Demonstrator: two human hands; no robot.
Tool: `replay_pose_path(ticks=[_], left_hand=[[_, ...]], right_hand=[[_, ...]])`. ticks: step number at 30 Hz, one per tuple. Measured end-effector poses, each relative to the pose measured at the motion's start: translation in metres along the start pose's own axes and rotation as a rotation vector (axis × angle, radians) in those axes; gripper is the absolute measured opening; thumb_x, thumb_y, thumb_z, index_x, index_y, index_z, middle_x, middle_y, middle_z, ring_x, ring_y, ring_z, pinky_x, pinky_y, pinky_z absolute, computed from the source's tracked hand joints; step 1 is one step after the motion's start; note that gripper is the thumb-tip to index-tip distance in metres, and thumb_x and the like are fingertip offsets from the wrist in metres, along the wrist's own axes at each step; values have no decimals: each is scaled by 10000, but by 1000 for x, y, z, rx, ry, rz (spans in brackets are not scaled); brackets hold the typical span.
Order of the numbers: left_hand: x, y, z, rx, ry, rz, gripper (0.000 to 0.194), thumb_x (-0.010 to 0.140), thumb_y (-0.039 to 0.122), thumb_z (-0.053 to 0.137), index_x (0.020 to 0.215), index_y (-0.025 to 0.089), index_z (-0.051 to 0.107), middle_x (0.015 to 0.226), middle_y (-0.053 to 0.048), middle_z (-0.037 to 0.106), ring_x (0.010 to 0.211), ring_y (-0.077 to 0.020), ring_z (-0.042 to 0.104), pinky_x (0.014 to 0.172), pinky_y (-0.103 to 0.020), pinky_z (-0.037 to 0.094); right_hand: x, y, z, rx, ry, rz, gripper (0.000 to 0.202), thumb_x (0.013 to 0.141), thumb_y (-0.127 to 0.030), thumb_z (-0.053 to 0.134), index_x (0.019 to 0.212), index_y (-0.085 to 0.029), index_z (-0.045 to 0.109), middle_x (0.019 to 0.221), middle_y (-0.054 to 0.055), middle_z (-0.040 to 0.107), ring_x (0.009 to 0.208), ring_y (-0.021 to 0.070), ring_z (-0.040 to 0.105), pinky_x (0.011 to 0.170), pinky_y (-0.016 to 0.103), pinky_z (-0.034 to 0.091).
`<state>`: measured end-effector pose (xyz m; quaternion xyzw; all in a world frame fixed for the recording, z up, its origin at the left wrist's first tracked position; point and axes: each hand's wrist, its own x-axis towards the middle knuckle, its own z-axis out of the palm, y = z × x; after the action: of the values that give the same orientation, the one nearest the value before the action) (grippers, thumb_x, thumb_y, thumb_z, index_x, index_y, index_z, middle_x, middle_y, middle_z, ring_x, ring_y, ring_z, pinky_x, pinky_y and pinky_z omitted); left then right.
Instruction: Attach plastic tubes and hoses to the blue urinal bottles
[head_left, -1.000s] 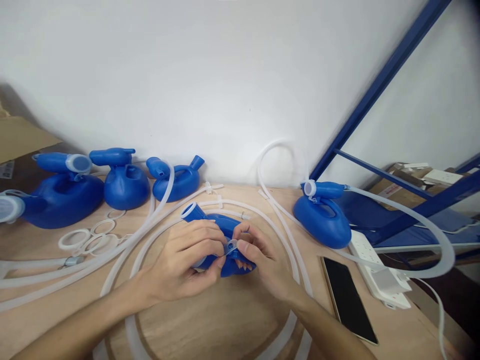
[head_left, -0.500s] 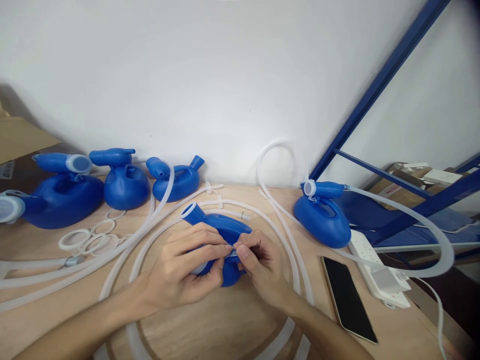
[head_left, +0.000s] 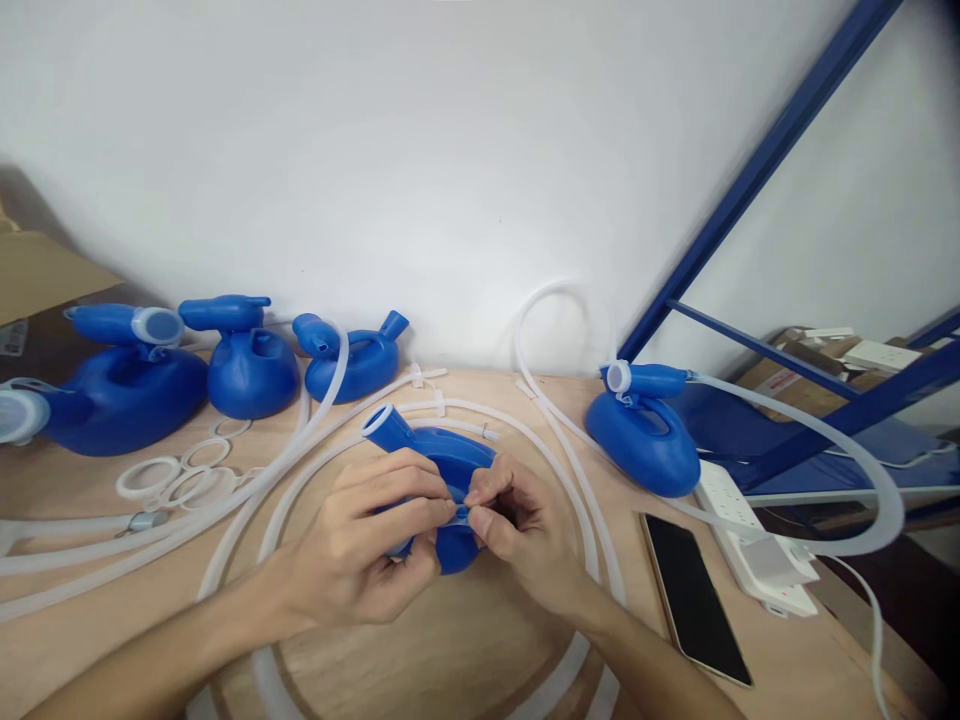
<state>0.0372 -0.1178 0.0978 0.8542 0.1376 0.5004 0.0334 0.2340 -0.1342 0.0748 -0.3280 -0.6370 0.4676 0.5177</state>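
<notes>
A blue plastic urinal bottle [head_left: 456, 450] lies in front of me, its open neck with a pale rim pointing up and left. Over its near side, both hands meet at a small translucent piece [head_left: 459, 514], perhaps a strap or loop. My left hand [head_left: 375, 530] is closed, fingertips at the left of that piece; its palm hides a blue part whose pale edge peeks out below. My right hand [head_left: 517, 520] pinches the right end of the piece between thumb and forefinger. What exactly lies under the fingers is hidden.
More blue urinal bottles [head_left: 251, 375] stand along the wall, another [head_left: 645, 440] at right. Translucent hoses [head_left: 300, 480] loop around my hands. White rings [head_left: 150, 478] lie left. A phone [head_left: 694, 600] and a power strip [head_left: 750, 550] lie right, beside a blue metal frame [head_left: 757, 180].
My fingertips have drawn slightly apart, showing more of the translucent piece between them. Both hands have shifted a little to the left; the bottle stays in about the same place.
</notes>
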Motion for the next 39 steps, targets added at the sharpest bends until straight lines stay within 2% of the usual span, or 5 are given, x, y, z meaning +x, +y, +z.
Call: replay_pose_path(ticks=[19, 27, 31, 35, 39], left_hand=[[-7, -9, -5, 56, -61, 157, 272, 767, 22, 533, 945, 180, 665, 859, -94, 696, 791, -222, 674, 669, -363, 605], [-4, -10, -5, 22, -42, 153, 276, 791, 8, 594, 1010, 155, 676, 878, -102, 688, 804, -217, 697, 683, -357, 619], [-3, -9, -8, -39, -108, 97, 298, 842, 35, 626, 1123, 123, 672, 984, -133, 717, 917, -226, 715, 817, -367, 641], [-7, -12, -23, 70, -184, -78, 613, 927, 218, 698, 1501, 163, 494, 1273, -167, 720, 1211, -292, 692, 1038, -435, 602], [-8, -21, -41, 146, -366, -236, 717, 913, 455, 774, 1545, 258, 499, 1384, -132, 693, 1214, -306, 698, 933, -384, 654]], right_hand=[[1, -17, -5, -19, -199, 57, 155, 831, -224, 640, 929, -248, 522, 722, -61, 407, 674, 131, 384, 624, 257, 336], [2, -16, -6, -87, -205, 21, 83, 910, -314, 593, 923, -237, 564, 728, -48, 439, 654, 130, 395, 609, 263, 351], [0, -16, -12, -149, -127, -60, 108, 963, -339, 590, 954, -234, 614, 708, -45, 485, 626, 126, 438, 577, 251, 369], [-2, -16, -18, -299, -55, -213, 57, 962, -284, 652, 1009, -256, 665, 802, -21, 641, 707, 141, 588, 642, 263, 464], [3, -18, -23, -505, -69, -511, 102, 971, -244, 680, 1068, -269, 662, 863, -4, 728, 752, 161, 639, 721, 306, 526]])
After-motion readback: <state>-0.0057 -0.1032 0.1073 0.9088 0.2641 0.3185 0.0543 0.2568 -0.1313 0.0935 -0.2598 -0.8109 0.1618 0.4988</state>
